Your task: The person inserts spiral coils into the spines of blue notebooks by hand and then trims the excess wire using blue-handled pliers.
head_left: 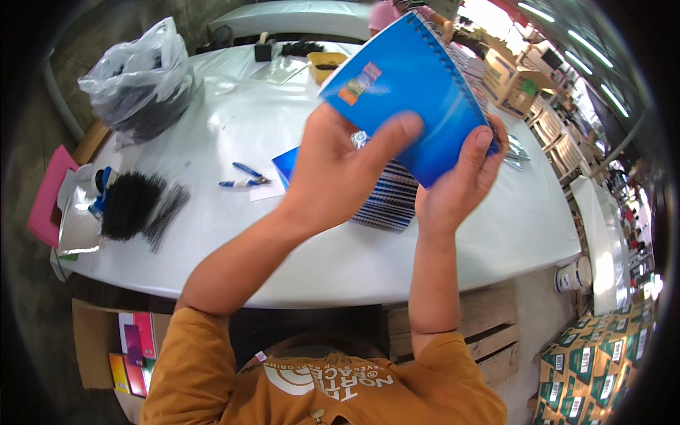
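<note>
A blue-covered spiral notebook (397, 78) is held up tilted above the table, its black coil running down the right edge. My left hand (340, 166) is closed on its lower left side, thumb across the cover and fingers mostly hidden behind. Around the lower right corner, by the coil, my right hand (460, 173) is closed with its thumb on the edge. Beneath my hands lies a stack of spiral notebooks (386, 202), coils showing, partly covered by my left hand. Blue-handled pliers (244, 177) rest left of the stack beside a small white paper.
Black plastic coils (134, 205) lie at the table's left. Behind them stands a clear bag of dark material (142, 85). A yellow container (326, 65) sits at the back. Cardboard boxes (510, 81) stand at far right. Another person (386, 15) is partly visible behind the notebook.
</note>
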`<state>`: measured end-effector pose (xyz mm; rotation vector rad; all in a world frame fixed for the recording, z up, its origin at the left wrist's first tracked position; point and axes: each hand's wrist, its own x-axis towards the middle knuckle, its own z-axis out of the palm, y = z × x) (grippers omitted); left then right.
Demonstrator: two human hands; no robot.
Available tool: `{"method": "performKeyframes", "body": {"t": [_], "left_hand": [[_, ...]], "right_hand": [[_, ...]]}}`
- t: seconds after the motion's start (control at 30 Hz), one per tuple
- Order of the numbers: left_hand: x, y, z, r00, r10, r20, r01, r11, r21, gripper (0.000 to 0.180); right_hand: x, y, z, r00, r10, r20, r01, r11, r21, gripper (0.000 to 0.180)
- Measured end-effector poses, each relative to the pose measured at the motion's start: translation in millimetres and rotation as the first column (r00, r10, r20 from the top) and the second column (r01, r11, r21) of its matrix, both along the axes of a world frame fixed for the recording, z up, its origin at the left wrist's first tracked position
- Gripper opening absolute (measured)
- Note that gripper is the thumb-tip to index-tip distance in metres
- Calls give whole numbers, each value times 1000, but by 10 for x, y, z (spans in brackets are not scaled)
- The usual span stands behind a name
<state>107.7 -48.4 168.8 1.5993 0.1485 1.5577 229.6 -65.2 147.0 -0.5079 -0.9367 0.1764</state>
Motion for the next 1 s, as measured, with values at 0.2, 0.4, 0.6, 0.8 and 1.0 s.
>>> {"method": "performKeyframes", "body": {"t": [0.2,0.4,0.6,0.8,1.0], "left_hand": [[624,463,-27,577,811,-103,-577,494,651,37],[445,496,-206,497,850,-174,-705,513,490,37],[386,610,-367,695,587,-415,-579,799,160,27],[211,760,-434,770,533,-351,-516,843,148,25],[-599,1355,-1493,262,595,-760,-370,789,490,47]], "right_hand": [[602,189,-304,968,-194,162,244,882,-404,64],[548,117,-385,976,-174,132,217,851,-478,57],[388,190,-421,850,-467,244,526,734,-430,42],[466,261,-551,776,-600,192,630,749,-205,27],[39,51,-723,809,-542,229,492,837,241,27]]}}
